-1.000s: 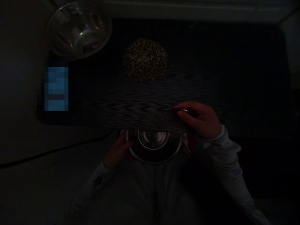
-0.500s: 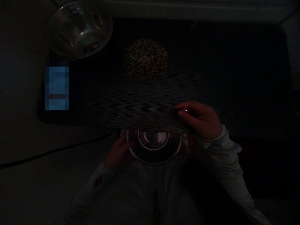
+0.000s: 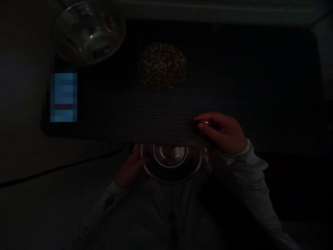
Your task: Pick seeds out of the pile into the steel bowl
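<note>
The scene is very dark. My left hand [image 3: 132, 166] grips the left rim of a metal bowl [image 3: 173, 175], which sits over my lap at the table's near edge. Over the table, close to that edge, my right hand [image 3: 223, 132] is closed with thumb and fingers pinched around a thin object with a shiny metallic edge [image 3: 206, 122]; the dark hides the rest of it. A few small grains [image 3: 166, 139] lie at the table edge above the bowl. Farther back, a round heap of mixed grains or seeds [image 3: 162, 66] rests on the table.
A large metal bowl [image 3: 88, 33] with a label inside stands at the back left of the dark, ribbed table [image 3: 247, 83]. In front of it lies a lit, blurred-out screen [image 3: 63, 97]. A black cable [image 3: 65, 167] runs along the left, below the table.
Both hands and the bowl between them stay practically where they were. The picture is slightly darker now.
</note>
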Available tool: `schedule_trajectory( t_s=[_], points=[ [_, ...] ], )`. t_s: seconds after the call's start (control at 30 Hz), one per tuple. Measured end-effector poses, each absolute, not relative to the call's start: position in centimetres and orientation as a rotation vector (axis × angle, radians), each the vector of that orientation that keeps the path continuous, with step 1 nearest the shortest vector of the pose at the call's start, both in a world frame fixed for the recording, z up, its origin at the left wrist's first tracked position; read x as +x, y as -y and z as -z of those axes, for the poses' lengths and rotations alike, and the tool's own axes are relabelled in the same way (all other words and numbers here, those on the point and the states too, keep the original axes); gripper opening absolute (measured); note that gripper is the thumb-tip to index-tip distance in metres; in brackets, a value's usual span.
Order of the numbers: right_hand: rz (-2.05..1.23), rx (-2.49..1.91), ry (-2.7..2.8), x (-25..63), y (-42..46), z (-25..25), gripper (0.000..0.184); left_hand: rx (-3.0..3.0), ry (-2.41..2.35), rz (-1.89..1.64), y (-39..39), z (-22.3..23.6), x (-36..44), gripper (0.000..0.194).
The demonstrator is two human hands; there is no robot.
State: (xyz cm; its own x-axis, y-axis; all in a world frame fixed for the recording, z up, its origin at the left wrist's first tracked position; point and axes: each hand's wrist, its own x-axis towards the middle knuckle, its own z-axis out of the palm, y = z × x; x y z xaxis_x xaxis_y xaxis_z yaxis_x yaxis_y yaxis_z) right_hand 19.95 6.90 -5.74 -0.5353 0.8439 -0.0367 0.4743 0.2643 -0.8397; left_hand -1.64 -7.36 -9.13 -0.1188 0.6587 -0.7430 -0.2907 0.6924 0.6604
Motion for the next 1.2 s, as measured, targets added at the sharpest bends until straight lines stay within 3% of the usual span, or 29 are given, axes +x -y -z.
schedule_trajectory(
  t_s=[1.2],
  points=[
    [-1.194, -1.180, 2.099, 19.95, -6.85, 5.89, 0.022, 0.348, -1.476, -0.813, 7.42, 9.41, -1.85, 0.023]
  ],
)
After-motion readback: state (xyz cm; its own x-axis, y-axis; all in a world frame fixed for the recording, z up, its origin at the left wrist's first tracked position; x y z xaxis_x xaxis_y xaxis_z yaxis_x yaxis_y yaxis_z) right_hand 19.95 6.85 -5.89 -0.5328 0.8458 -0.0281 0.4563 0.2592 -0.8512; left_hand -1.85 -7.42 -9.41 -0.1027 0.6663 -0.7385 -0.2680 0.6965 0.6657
